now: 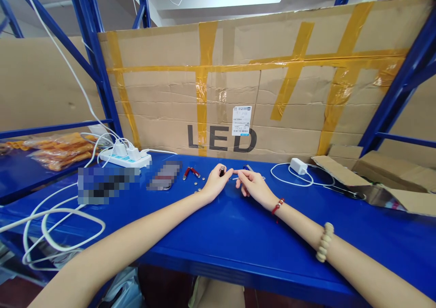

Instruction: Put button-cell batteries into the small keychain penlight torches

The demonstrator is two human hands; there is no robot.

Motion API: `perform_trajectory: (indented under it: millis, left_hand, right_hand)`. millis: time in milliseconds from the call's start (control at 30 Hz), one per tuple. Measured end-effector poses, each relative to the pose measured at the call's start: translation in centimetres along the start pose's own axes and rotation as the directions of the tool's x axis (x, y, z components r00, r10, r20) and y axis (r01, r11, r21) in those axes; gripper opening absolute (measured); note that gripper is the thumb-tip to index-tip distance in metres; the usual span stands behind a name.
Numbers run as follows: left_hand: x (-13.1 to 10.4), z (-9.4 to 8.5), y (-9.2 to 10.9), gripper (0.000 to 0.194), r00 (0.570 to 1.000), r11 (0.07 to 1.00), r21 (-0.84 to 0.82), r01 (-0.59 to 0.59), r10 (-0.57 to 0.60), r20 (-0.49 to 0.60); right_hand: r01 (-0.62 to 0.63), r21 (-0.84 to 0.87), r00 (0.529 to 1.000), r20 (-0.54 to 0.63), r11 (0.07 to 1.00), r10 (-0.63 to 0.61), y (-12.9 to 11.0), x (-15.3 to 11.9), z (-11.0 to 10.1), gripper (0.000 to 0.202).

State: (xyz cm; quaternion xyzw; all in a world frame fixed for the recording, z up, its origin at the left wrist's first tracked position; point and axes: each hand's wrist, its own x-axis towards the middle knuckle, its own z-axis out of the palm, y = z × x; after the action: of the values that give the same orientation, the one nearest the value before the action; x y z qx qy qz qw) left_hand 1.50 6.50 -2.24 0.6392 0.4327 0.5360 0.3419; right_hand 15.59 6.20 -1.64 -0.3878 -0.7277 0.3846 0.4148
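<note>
My left hand (215,183) is closed around a small dark cylinder (222,171) with a shiny end, just above the blue shelf (225,235). Beside it, my right hand (251,183) has its index finger stretched toward the left thumb, the other fingers loosely curled; nothing shows in it. Two small red cylinders (190,172) lie left of my left hand, with several tiny round metal pieces (203,178) near them. A blue object (248,167) and a thin pale cord show partly behind my right hand.
A phone-like slab (165,176), a white power strip (126,158) and looped white cables (73,210) are on the left. A white charger (298,166) with cable and an open cardboard box (391,185) are on the right. Taped cardboard (163,103) stands behind.
</note>
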Motion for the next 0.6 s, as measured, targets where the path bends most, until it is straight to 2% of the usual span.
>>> perform_trajectory:
  millis: [133, 233, 300, 433, 600]
  left_hand:
    - [0.0, -0.01, -0.03, 0.026, 0.998, 0.999, 0.019, -0.042, 0.042, 0.04]
    - [0.0, -0.02, 0.0, 0.024, 0.997, 0.997, 0.036, -0.064, 0.062, 0.045]
    - [0.01, -0.03, 0.0, 0.023, 0.997, 0.997, 0.041, -0.065, 0.064, 0.032]
    - [0.07, -0.06, -0.05, 0.021, 0.998, 0.996, 0.06, -0.07, 0.069, 0.013]
    - [0.15, -0.12, -0.19, 0.022, 0.997, 0.994, 0.081, -0.072, 0.072, -0.006]
  right_hand:
    - [-0.051, 0.027, 0.999, 0.015, 0.998, 0.051, 0.06, 0.08, 0.13, 0.033]
    - [-0.006, -0.052, 0.999, 0.046, 0.999, 0.009, 0.17, -0.06, 0.03, 0.033]
    - [0.061, -0.166, 0.996, 0.075, 0.984, -0.049, 0.29, -0.2, -0.14, 0.032]
    - [0.211, -0.437, 0.977, 0.129, 0.875, -0.171, 0.52, -0.34, -0.55, 0.031]
    - [0.303, -0.613, 0.953, 0.201, 0.73, -0.226, 0.32, -0.31, -0.84, 0.03]
